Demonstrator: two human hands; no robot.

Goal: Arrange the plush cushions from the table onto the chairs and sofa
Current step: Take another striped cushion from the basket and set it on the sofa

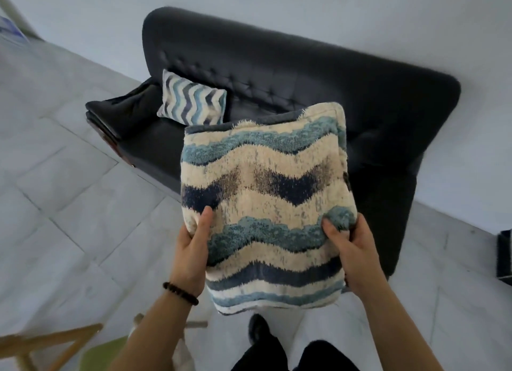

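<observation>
A person's left hand (192,248) and right hand (352,248) clamp a wavy-striped plush cushion (263,201) at centre frame, before the dark sofa (304,74). A second cushion (192,101) leans upper left. With each grip only pinching the lower edges, the cushion could sag or slip free.

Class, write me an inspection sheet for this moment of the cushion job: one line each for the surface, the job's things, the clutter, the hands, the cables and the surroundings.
Surface: dark sofa against a pale wall; seat mostly free.
Job's things: wavy-striped plush cushion held in the air in front of the sofa; smaller chevron cushion already leaning at the sofa's far end by the armrest.
Clutter: dark box-like item on the floor at the picture's right edge, only partly in view.
Hands: left hand and right hand each grip a lower side of the plush cushion; beaded bracelet on the left wrist.
Cables: nothing seen.
Surroundings: pale tiled floor; wooden frame at lower left.
</observation>
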